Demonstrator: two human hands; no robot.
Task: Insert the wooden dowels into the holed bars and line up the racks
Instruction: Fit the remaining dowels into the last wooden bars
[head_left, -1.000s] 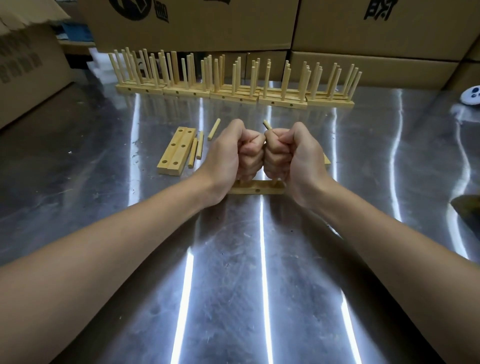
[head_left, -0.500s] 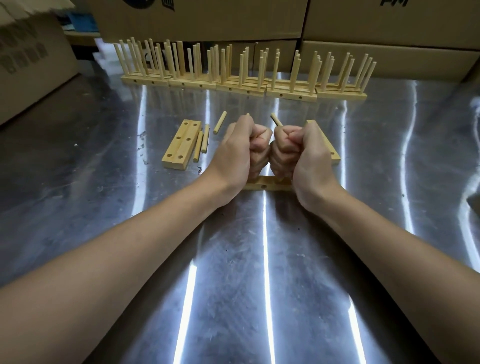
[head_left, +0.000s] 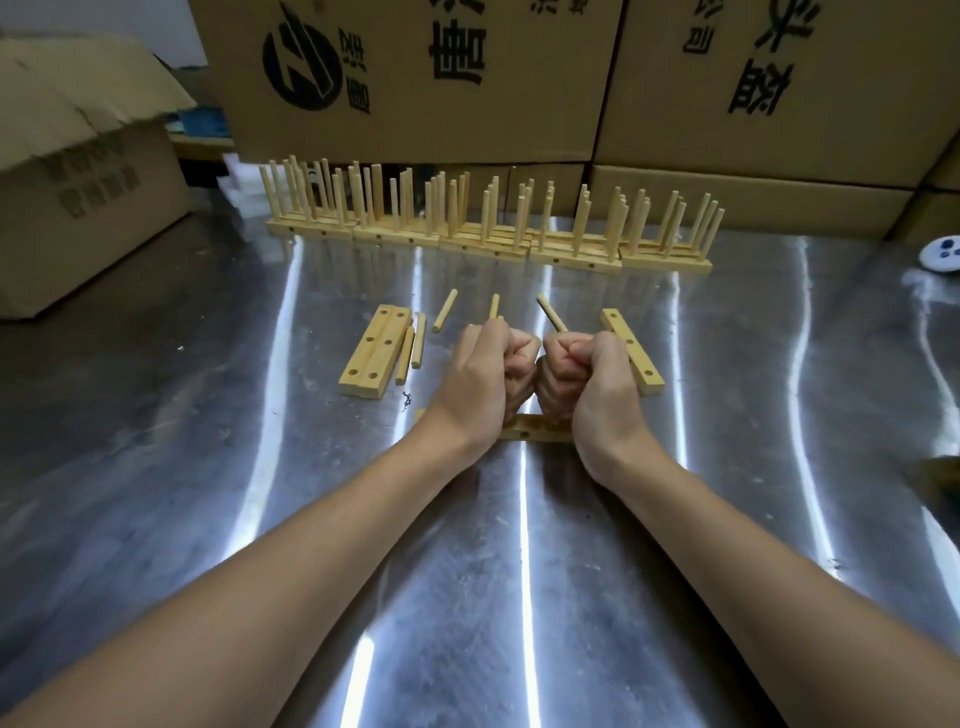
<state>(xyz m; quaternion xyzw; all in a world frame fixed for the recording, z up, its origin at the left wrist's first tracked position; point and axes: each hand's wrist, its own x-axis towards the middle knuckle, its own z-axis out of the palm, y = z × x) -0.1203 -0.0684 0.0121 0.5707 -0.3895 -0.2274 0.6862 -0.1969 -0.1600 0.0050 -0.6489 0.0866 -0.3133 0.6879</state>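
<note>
pale yellow wooden dowels (head_left: 445, 310), streaked silver table (head_left: 156, 441), black-printed brown boxes (head_left: 415, 78)

The holed bar (head_left: 535, 428) lies crosswise on the steel table (head_left: 260, 519). Directly above it, the left hand (head_left: 483, 374) and the right hand (head_left: 587, 379) are clenched side by side, knuckles apparently touching. Each grips one dowel: left dowel (head_left: 494, 306) near upright, right dowel (head_left: 551, 313) tilted left. Their lower ends are hidden. Left of the bar lie two paired bars (head_left: 371, 351) with loose dowels (head_left: 410, 353) beside them; right of it, a single bar (head_left: 631, 351). Beyond it, finished racks (head_left: 488, 228) stand in a row.
</note>
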